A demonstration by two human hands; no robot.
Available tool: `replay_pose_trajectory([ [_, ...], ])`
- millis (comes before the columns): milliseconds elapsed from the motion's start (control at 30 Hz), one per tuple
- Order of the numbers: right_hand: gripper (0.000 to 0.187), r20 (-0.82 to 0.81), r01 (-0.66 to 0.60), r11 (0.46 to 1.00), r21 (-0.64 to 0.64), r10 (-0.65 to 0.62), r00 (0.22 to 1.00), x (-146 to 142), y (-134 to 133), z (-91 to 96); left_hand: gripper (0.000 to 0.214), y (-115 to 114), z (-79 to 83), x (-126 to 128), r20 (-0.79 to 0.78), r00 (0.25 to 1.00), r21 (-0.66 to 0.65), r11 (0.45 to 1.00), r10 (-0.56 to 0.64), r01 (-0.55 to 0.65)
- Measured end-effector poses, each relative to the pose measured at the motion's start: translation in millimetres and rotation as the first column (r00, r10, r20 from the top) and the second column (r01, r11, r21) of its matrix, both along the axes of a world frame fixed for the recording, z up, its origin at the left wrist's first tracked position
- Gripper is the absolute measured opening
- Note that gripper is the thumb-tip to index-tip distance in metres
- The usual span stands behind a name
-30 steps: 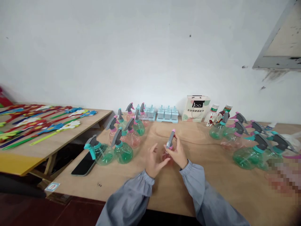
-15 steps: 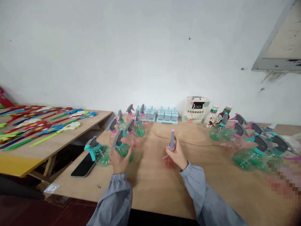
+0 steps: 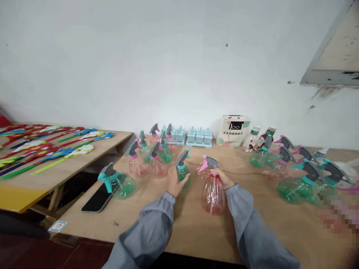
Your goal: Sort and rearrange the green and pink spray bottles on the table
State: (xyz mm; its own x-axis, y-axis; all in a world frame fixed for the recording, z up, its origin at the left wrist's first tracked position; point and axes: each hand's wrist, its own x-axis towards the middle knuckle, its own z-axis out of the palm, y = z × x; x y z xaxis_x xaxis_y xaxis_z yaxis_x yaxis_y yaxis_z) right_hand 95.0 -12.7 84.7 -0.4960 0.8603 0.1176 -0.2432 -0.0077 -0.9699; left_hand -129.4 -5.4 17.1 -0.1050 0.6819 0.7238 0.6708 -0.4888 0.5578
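My left hand (image 3: pixel 177 182) is wrapped round a green spray bottle (image 3: pixel 184 174) with a grey and teal trigger head, near the middle of the table. My right hand (image 3: pixel 222 178) grips a pink spray bottle (image 3: pixel 213 196) by its neck; the pink trigger points left and the clear ribbed body is tilted slightly. Left of my hands stand more pink bottles (image 3: pixel 157 166) and green bottles (image 3: pixel 165 152) in a cluster. Another green spray bottle (image 3: pixel 123 185) leans over beside a black phone (image 3: pixel 97 198).
Several spray bottles (image 3: pixel 291 189) crowd the table's right side. Along the wall are light-blue ice-pop moulds (image 3: pixel 199 138), a paper bag (image 3: pixel 232 131) and two drink bottles (image 3: pixel 253 139). Colourful hand-shaped sticks (image 3: pixel 58 153) cover the left table. A blurred patch lies at far right.
My left hand has carried the green bottle rightward, away from the cluster, to the middle. My right hand has turned the pink bottle so its trigger points left and brought it nearer.
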Motion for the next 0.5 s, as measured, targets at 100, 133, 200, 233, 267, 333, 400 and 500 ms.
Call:
replay_pose_trajectory([
  [100, 0.046, 0.001, -0.051, 0.999, 0.002, 0.051, 0.999, -2.9, 4.8, -1.3, 0.05, 5.7, -5.2, 2.6, 0.02, 1.0, -0.004, 1.0, 0.017, -0.017],
  [133, 0.045, 0.004, -0.056, 0.998, 0.01, 0.056, 0.998, -4.2, 5.9, -1.8, 0.05, 6.0, -6.8, 2.4, 0.02, 1.0, -0.002, 1.0, 0.017, -0.017],
  [200, 0.044, 0.015, -0.044, 0.999, 0.032, 0.043, 0.999, -7.1, 6.9, -2.2, 0.052, 5.4, -8.9, 1.4, 0.011, 1.0, 0.011, 1.0, 0.012, -0.012],
  [233, 0.045, 0.021, -0.028, 0.999, 0.045, 0.027, 0.999, -8.5, 7.0, -2.2, 0.053, 4.9, -9.3, 1.1, 0.005, 1.0, 0.019, 1.0, 0.015, -0.015],
  [267, 0.045, 0.028, -0.009, 0.998, 0.06, 0.007, 1.0, -9.9, 7.0, -2.1, 0.054, 4.5, -9.4, 1.0, 0.0, 1.0, 0.026, 0.999, 0.024, -0.024],
  [333, 0.046, 0.043, 0.023, 0.997, 0.08, -0.027, 0.999, -12.3, 7.2, -2.0, 0.053, 3.9, -8.7, 1.6, -0.006, 0.999, 0.03, 0.998, 0.054, -0.054],
  [400, 0.046, 0.048, 0.029, 0.996, 0.08, -0.033, 0.998, -14.3, 8.2, -2.5, 0.05, 3.5, -7.6, 2.7, -0.015, 0.997, 0.025, 0.997, 0.08, -0.079],
  [500, 0.042, 0.038, 0.048, 0.997, 0.055, -0.05, 0.998, -16.2, 11.2, -5.2, 0.049, 2.6, -6.6, 3.7, -0.026, 0.995, 0.014, 0.995, 0.097, -0.097],
])
